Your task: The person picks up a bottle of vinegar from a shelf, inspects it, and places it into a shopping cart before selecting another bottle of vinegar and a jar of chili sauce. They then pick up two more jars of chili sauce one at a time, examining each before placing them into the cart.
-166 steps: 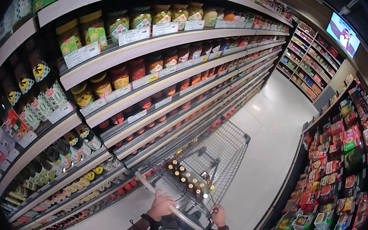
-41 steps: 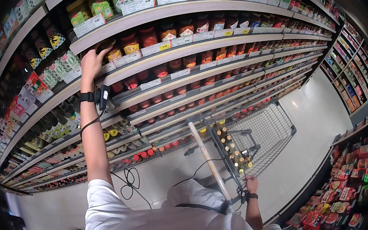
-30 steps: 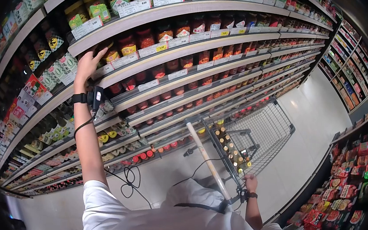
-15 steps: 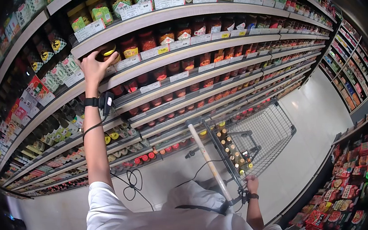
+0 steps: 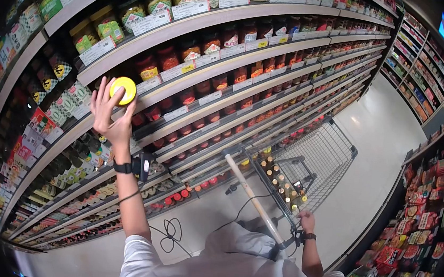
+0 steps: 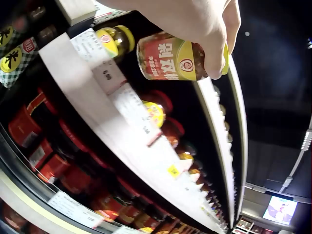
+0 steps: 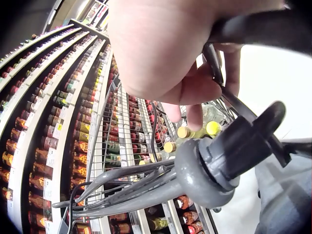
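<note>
My left hand (image 5: 112, 114) grips a glass jar with a yellow lid (image 5: 123, 91) just in front of the pickle shelves. In the left wrist view the jar (image 6: 168, 56) lies on its side, with a red and yellow label and reddish-brown contents. My thumb and fingers are round its lid end. My right hand (image 5: 307, 221) is at the side of the shopping cart (image 5: 326, 164), near the right end of its handle. The right wrist view shows my right fingers (image 7: 195, 90) curled at a dark bar of the cart, partly hidden by the palm.
Several bottles (image 5: 281, 184) stand in the cart's near end. Shelves of jars (image 5: 209, 46) run along the left, with price tags on their edges. Packaged foods (image 5: 412, 221) line the right side. A looped black cable (image 5: 170, 235) hangs below my left arm, over the floor.
My left hand leaves the cart handle, reaches into the shelf and draws out the yellow-lidded jar, bringing it off the shelf towards me. My right hand stays at the cart.
</note>
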A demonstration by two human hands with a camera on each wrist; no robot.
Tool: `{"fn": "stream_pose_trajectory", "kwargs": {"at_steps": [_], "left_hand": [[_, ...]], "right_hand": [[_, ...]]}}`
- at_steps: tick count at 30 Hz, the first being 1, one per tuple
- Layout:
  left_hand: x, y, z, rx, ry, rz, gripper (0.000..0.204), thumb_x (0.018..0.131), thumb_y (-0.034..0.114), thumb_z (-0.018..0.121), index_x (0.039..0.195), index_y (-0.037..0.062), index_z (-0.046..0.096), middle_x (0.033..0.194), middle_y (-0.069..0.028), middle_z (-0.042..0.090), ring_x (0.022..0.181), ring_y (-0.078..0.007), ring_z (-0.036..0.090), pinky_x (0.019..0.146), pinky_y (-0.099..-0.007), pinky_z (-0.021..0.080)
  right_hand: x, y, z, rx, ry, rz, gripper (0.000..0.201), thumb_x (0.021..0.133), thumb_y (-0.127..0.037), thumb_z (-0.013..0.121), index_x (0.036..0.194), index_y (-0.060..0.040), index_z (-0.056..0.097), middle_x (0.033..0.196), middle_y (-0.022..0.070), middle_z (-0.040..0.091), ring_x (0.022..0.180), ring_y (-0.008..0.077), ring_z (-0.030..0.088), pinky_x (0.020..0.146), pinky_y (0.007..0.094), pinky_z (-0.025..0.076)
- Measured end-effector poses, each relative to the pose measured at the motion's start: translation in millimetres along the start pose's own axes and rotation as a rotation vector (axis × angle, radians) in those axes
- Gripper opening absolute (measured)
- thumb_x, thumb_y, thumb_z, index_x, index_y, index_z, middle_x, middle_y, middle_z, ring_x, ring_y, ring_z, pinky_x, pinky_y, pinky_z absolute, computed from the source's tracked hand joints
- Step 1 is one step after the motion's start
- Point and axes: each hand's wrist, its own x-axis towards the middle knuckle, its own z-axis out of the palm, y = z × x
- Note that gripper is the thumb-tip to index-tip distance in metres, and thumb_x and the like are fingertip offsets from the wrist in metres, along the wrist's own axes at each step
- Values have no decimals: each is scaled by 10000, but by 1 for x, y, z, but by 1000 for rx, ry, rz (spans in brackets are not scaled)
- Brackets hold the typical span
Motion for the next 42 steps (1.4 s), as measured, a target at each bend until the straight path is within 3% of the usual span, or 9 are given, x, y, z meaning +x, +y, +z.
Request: {"fn": "stream_pose_trajectory", "kwargs": {"at_steps": [4,7,11,18,22,27,30,34,42], "left_hand": [[-17,44,-4,-673,79,-710,376,832,-77,747,1197,-35,667,1227,-179,678,1114,-231,665,987,-344,530],[-33,97,6,-1040,-56,-902,331,840,7,733,1159,-20,650,1178,-135,644,1041,-199,655,933,-329,541],[-80,192,38,-1447,-343,-1084,314,751,17,765,1033,3,626,1041,-86,594,969,-162,600,926,-305,468],[-112,308,56,-1684,-816,-1322,333,772,-59,800,1042,14,621,1062,-97,666,993,-133,647,888,-267,517],[-115,321,53,-1721,-933,-1294,238,908,72,706,1105,-12,603,1106,-110,658,1050,-145,636,913,-275,509],[-134,321,50,-1709,-1072,-1262,1026,813,467,830,1563,30,284,1563,-160,324,1412,-291,405,969,-367,523],[-152,316,38,-2036,-1017,-887,1168,682,382,937,1574,59,257,1606,-164,286,1439,-303,385,943,-368,564],[-163,309,32,-1671,-1199,-670,1260,570,154,977,1590,96,239,1603,-149,328,1380,-295,486,950,-380,580],[-165,303,29,-1689,-1156,-884,1039,580,92,944,1495,74,453,1540,-123,454,1291,-240,567,907,-344,589]], "right_hand": [[11,13,-24,-108,-75,-192,274,828,8,480,973,-21,710,798,68,698,685,134,599,614,320,500],[-28,-146,-60,-307,-75,-488,291,790,-25,666,1079,-31,689,1034,186,699,1008,350,664,899,408,518],[-83,-328,-74,-99,-184,-855,505,750,-77,786,1230,-66,630,1267,146,636,1193,355,598,1026,423,465],[-121,-377,-59,101,-179,-1176,1056,640,-232,932,1531,-87,385,1529,210,443,1371,401,484,1118,484,411],[-135,-359,-71,18,-42,-1029,1036,590,-276,958,1463,-13,464,1423,186,561,1296,360,566,1096,436,443],[-143,-353,-75,151,-9,-896,998,562,-255,966,1413,-6,509,1383,191,569,1290,330,568,1097,425,451],[-152,-351,-69,235,29,-849,918,581,-212,935,1378,-3,529,1351,172,592,1252,330,586,1032,405,484],[-159,-340,-60,160,-26,-801,909,598,-205,938,1378,-14,513,1373,166,564,1256,321,582,992,392,501],[-156,-339,-49,194,-72,-770,920,601,-193,943,1392,-36,501,1391,157,551,1265,318,572,972,393,502]]}}
